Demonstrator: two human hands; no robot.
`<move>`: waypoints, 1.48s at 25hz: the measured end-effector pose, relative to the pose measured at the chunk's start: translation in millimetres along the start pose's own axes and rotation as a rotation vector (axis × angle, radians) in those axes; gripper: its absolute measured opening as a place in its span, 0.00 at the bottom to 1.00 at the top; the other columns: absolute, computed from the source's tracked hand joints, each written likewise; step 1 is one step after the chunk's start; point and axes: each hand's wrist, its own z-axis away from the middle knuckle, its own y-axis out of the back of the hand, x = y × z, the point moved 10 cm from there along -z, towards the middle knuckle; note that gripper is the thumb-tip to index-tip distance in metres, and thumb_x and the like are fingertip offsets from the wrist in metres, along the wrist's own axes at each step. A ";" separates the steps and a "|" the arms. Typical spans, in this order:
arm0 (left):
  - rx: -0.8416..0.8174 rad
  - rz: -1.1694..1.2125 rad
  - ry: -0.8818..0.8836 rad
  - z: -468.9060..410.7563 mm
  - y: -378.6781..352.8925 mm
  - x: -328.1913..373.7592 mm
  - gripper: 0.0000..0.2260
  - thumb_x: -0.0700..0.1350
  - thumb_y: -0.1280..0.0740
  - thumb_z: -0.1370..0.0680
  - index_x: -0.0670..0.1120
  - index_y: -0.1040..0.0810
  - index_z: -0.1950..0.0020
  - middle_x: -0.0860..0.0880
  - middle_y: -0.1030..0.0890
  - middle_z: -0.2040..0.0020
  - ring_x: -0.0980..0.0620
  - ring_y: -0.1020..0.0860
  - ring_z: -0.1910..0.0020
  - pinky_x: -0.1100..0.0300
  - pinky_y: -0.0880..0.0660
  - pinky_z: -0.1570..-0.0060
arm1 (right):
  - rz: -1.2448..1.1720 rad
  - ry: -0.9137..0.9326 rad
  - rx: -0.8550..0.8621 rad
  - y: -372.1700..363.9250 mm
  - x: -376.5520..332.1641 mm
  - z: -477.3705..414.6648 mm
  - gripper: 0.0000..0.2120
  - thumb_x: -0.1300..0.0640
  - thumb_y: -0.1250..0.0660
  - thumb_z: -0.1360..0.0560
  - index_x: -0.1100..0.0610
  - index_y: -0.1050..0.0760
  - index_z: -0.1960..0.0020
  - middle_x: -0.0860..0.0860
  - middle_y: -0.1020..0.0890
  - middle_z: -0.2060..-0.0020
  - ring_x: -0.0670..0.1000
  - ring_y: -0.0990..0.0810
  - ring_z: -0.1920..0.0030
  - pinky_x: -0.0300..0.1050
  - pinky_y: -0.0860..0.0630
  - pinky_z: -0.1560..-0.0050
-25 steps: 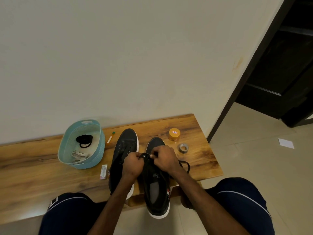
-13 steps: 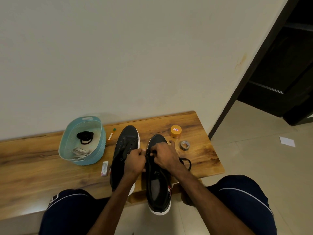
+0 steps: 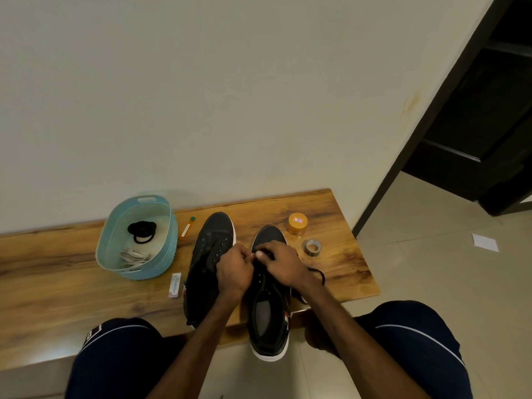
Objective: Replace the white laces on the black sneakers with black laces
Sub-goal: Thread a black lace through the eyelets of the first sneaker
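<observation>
Left hand: the left hand (image 3: 233, 272) sits over the gap between the two shoes, fingers curled together and pinched at the lace area of the right-side shoe; what exactly it pinches is hidden by the fingers.
Right hand: the right hand (image 3: 283, 264) is closed on the front eyelets of the same shoe, fingertips meeting those of the left hand.
Right-side shoe: a black canvas sneaker with a white sole (image 3: 269, 312) lies on the wooden plank surface (image 3: 57, 283), its heel overhanging the near edge.
Black lace: a thin black shoelace (image 3: 318, 273) loops out on the surface just right of that sneaker, behind the right wrist.
Left-side shoe: a second black sneaker with empty eyelets (image 3: 208, 254) lies beside the first, toe towards the wall.
Basket: a light blue oval plastic basket (image 3: 169, 246) stands left of the shoes, holding a coiled black lace (image 3: 142, 230) and a bundle of white laces (image 3: 132, 256).
Other items: a small orange round jar (image 3: 297, 224) and a grey tape roll (image 3: 312, 247) sit right of the toes; a small white packet (image 3: 174, 285) lies near the basket.
</observation>
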 end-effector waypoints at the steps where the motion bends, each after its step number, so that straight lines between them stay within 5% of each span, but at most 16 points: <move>1: 0.020 0.017 -0.009 -0.2 2.0 1.2 0.03 0.41 0.34 0.20 0.47 0.24 0.53 0.48 0.19 0.59 0.48 0.19 0.62 0.46 0.19 0.59 | -0.008 -0.020 -0.036 -4.0 2.8 2.3 0.17 0.45 0.37 0.20 0.51 0.24 0.34 0.51 0.22 0.40 0.52 0.26 0.37 0.63 0.36 0.31; 7: 0.227 0.318 -0.038 -0.3 36.7 -4.5 0.04 0.37 0.36 0.20 0.45 0.26 0.53 0.46 0.18 0.56 0.48 0.18 0.56 0.47 0.19 0.54 | 0.074 -0.006 -0.039 -12.4 2.8 6.1 0.28 0.47 0.31 0.24 0.48 0.34 0.26 0.48 0.29 0.32 0.52 0.33 0.29 0.66 0.50 0.25; 11: 0.327 0.906 0.074 -3.4 60.2 -15.7 0.07 0.35 0.41 0.17 0.45 0.29 0.52 0.43 0.19 0.53 0.45 0.16 0.53 0.52 0.19 0.51 | 0.036 0.001 -0.029 -12.5 2.9 6.5 0.28 0.47 0.29 0.25 0.48 0.33 0.27 0.47 0.28 0.33 0.51 0.33 0.29 0.66 0.53 0.24; 15: 0.415 1.372 -0.016 -22.9 118.2 -17.5 0.08 0.36 0.43 0.16 0.46 0.31 0.53 0.47 0.23 0.60 0.53 0.21 0.65 0.59 0.20 0.61 | 0.041 0.017 -0.004 -12.1 1.6 5.7 0.28 0.47 0.29 0.25 0.48 0.32 0.28 0.47 0.27 0.34 0.51 0.32 0.30 0.66 0.54 0.24; 17: 0.374 1.111 -0.143 -26.8 133.3 -4.6 0.09 0.38 0.43 0.16 0.48 0.30 0.53 0.51 0.24 0.62 0.56 0.26 0.67 0.60 0.26 0.66 | 0.053 0.028 0.004 -11.4 0.1 4.4 0.28 0.47 0.29 0.26 0.48 0.31 0.28 0.48 0.27 0.34 0.51 0.32 0.30 0.65 0.52 0.24; 20: 0.139 -0.043 -0.344 -15.1 75.2 38.6 0.03 0.49 0.41 0.16 0.53 0.28 0.48 0.53 0.23 0.56 0.56 0.25 0.60 0.58 0.30 0.61 | 0.090 0.031 0.013 -14.2 -0.1 3.3 0.28 0.49 0.29 0.26 0.49 0.32 0.28 0.49 0.28 0.32 0.52 0.33 0.29 0.64 0.52 0.24; 22: -0.088 -0.619 -0.361 -5.4 10.9 33.7 0.11 0.54 0.41 0.17 0.51 0.27 0.39 0.50 0.24 0.45 0.52 0.23 0.49 0.56 0.26 0.55 | 0.110 0.034 0.025 -15.3 -0.7 3.3 0.28 0.50 0.29 0.25 0.50 0.32 0.27 0.49 0.28 0.32 0.52 0.33 0.29 0.65 0.52 0.24; 25: -0.178 -0.844 -0.295 -4.3 -11.8 21.8 0.15 0.53 0.45 0.15 0.47 0.25 0.38 0.47 0.23 0.42 0.48 0.22 0.45 0.54 0.27 0.52 | 0.120 0.037 0.039 -15.5 2.7 2.2 0.28 0.50 0.29 0.26 0.49 0.33 0.27 0.49 0.28 0.33 0.52 0.33 0.29 0.65 0.50 0.25; 30: -0.060 -0.210 -0.200 -7.2 27.7 19.9 0.13 0.50 0.42 0.16 0.51 0.26 0.58 0.52 0.23 0.58 0.51 0.24 0.58 0.54 0.28 0.56 | 0.102 0.022 0.081 -11.2 7.8 -0.1 0.28 0.47 0.29 0.26 0.48 0.32 0.29 0.47 0.27 0.33 0.51 0.31 0.30 0.64 0.58 0.24; 34: 0.148 0.594 -0.113 -16.6 89.9 13.8 0.12 0.43 0.43 0.15 0.45 0.23 0.53 0.52 0.24 0.62 0.55 0.28 0.64 0.63 0.31 0.65 | 0.077 0.016 0.091 -7.8 9.0 -1.7 0.28 0.46 0.30 0.26 0.48 0.32 0.28 0.47 0.27 0.32 0.50 0.32 0.29 0.65 0.60 0.24; 37: 0.074 1.230 -0.096 -20.6 108.1 15.4 0.13 0.46 0.46 0.14 0.45 0.25 0.50 0.55 0.25 0.65 0.59 0.34 0.72 0.68 0.39 0.79 | 0.065 0.020 0.073 -10.0 8.0 -0.2 0.29 0.47 0.30 0.26 0.48 0.33 0.27 0.47 0.27 0.32 0.49 0.32 0.28 0.65 0.61 0.24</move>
